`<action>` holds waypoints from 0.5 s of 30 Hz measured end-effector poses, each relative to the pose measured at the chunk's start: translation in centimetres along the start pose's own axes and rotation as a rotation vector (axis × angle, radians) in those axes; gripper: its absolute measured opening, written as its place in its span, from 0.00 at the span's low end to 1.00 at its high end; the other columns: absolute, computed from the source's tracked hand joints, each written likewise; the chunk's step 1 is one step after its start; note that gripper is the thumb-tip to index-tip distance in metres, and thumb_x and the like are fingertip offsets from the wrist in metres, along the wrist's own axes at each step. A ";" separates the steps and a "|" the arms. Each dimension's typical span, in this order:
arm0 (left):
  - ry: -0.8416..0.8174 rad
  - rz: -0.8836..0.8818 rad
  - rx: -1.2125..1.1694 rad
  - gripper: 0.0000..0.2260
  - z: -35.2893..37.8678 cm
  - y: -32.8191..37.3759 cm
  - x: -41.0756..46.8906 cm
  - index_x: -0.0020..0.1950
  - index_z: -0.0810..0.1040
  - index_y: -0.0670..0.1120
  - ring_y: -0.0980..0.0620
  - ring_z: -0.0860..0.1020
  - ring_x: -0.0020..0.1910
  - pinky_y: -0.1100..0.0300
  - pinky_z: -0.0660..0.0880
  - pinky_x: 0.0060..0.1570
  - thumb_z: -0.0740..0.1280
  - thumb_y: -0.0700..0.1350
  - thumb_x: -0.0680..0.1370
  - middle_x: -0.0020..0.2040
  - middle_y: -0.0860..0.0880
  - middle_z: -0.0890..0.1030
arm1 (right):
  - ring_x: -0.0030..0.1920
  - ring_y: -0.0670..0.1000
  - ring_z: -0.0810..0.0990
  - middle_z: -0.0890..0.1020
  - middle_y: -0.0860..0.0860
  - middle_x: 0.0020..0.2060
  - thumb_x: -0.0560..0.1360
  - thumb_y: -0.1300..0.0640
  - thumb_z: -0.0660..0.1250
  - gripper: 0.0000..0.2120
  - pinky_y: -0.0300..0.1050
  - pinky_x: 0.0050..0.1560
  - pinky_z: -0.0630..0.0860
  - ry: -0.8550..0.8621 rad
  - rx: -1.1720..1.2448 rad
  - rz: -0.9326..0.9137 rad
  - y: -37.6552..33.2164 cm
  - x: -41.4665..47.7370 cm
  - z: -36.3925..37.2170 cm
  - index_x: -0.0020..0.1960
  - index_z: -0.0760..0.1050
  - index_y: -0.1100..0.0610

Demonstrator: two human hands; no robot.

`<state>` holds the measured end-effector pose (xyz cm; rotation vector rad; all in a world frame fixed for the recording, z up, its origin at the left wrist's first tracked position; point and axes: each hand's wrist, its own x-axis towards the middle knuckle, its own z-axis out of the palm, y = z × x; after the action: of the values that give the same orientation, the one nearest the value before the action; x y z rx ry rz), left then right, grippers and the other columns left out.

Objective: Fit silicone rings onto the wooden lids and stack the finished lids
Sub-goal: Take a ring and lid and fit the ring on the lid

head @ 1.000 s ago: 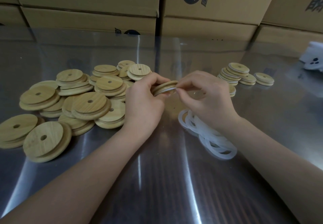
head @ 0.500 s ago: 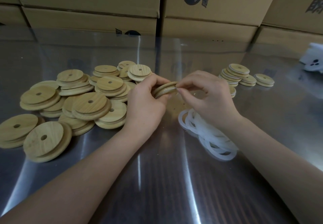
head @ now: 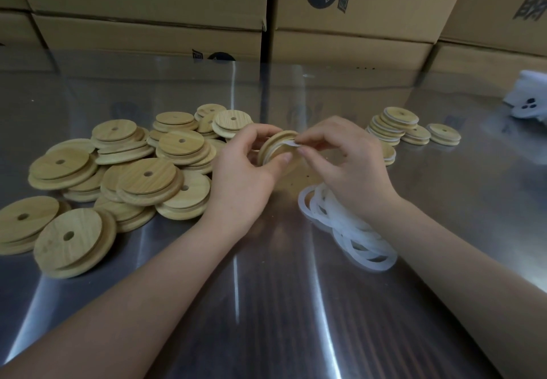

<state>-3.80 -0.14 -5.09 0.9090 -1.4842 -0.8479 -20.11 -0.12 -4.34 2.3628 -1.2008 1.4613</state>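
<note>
Right now we hold one wooden lid (head: 276, 142) up off the table (head: 266, 304), between our two hands and a little beyond them. Our left hand (head: 239, 177) is clamped on it, thumb at the near rim and fingers curled over the far rim, so the disc stands tilted on edge. Its stepped side seems to face our right hand (head: 349, 165), and the line through its centre hole runs roughly left to right. Our right hand pinches a white ring (head: 288, 144) between thumb and forefinger at the lid's upper right edge. Part of the ring already lies along the step; how much is seated on the hidden side we cannot tell.

What the next move turns on, as we judge it, is that the loose stretch of ring sits right at our right fingertips. That hand should do the pulling while the left turns or steadies the disc.

The finished lids (head: 396, 124) lie beyond our right hand, so it is the nearer one for stacking. The bare lids (head: 148, 177) are heaped to the left, and the loose rings (head: 355, 230) lie under our right wrist
</note>
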 end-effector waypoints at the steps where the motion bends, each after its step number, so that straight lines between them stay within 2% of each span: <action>1: -0.018 0.006 0.003 0.13 -0.1 0.0 0.0 0.49 0.79 0.52 0.55 0.81 0.48 0.61 0.77 0.52 0.73 0.35 0.73 0.46 0.54 0.83 | 0.42 0.54 0.81 0.82 0.56 0.39 0.73 0.68 0.73 0.03 0.51 0.44 0.78 0.000 0.002 -0.010 0.0 0.0 0.0 0.46 0.82 0.65; 10: -0.026 0.061 0.079 0.16 -0.5 0.1 0.2 0.44 0.80 0.56 0.62 0.80 0.43 0.70 0.73 0.46 0.72 0.33 0.72 0.40 0.59 0.82 | 0.40 0.55 0.80 0.81 0.57 0.38 0.73 0.70 0.71 0.01 0.48 0.44 0.76 -0.012 -0.032 -0.070 -0.3 0.0 -0.1 0.43 0.82 0.66; 15: -0.018 0.065 0.095 0.16 -0.5 0.1 0.3 0.44 0.80 0.56 0.62 0.80 0.43 0.68 0.74 0.47 0.72 0.32 0.72 0.39 0.61 0.82 | 0.40 0.54 0.79 0.81 0.57 0.38 0.73 0.70 0.71 0.02 0.47 0.43 0.76 -0.008 -0.023 -0.057 -0.3 0.0 -0.1 0.43 0.81 0.65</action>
<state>-3.34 -0.42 -4.85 0.9202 -1.5719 -0.7449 -19.95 0.16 -4.17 2.3699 -1.1361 1.4144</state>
